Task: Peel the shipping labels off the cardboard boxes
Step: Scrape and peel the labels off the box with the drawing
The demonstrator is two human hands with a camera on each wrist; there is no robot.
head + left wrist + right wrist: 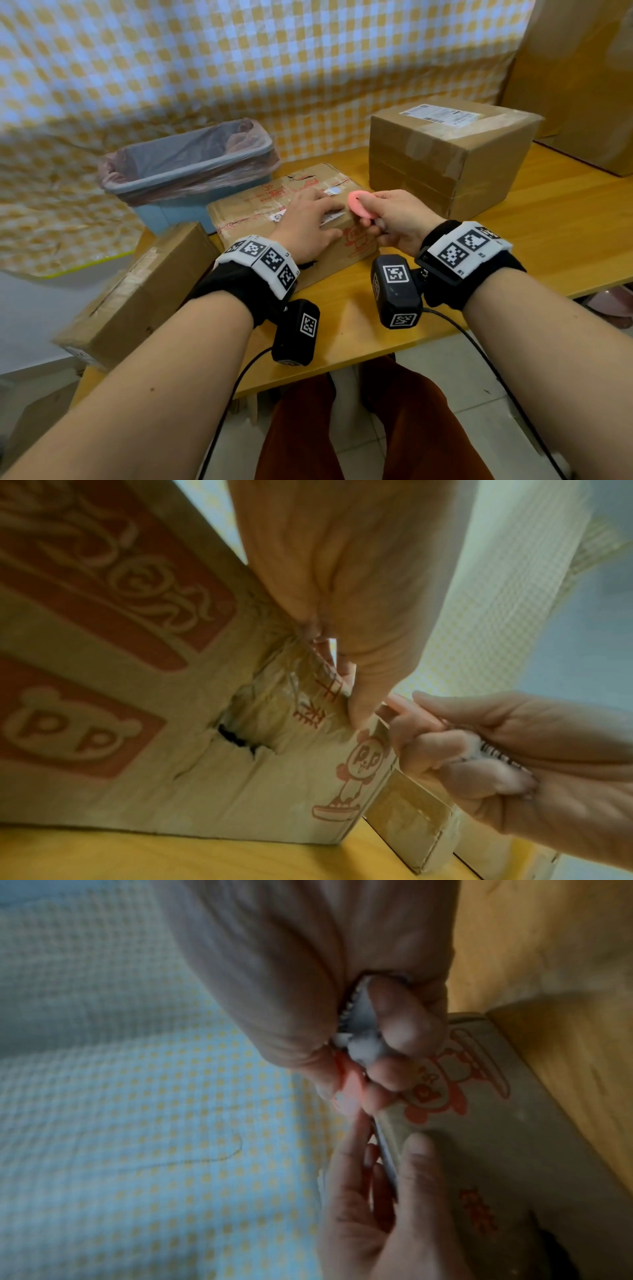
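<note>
L hand (pixel 310 224) flat, fingers straight, pinning printed box (pixel 260 209); R grip (pixel 394 219) pinches pink scraper (pixel 362 205) plus crumpled label scrap (pixel 359 1045). Label (pixel 330 217) prob thin, tears easy; take lifted edge.

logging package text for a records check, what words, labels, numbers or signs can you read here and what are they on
Nothing reads as clear text.
Printed box: red characters on top and side, with a panda drawing; too blurred to quote.
Torn label scraps on that box: too small to read.
Shipping label on the tall box: print and barcode unreadable.
Wristbands: square black-and-white code markers, no words.
Crumpled scraps in the right hand: only bar marks.
</note>
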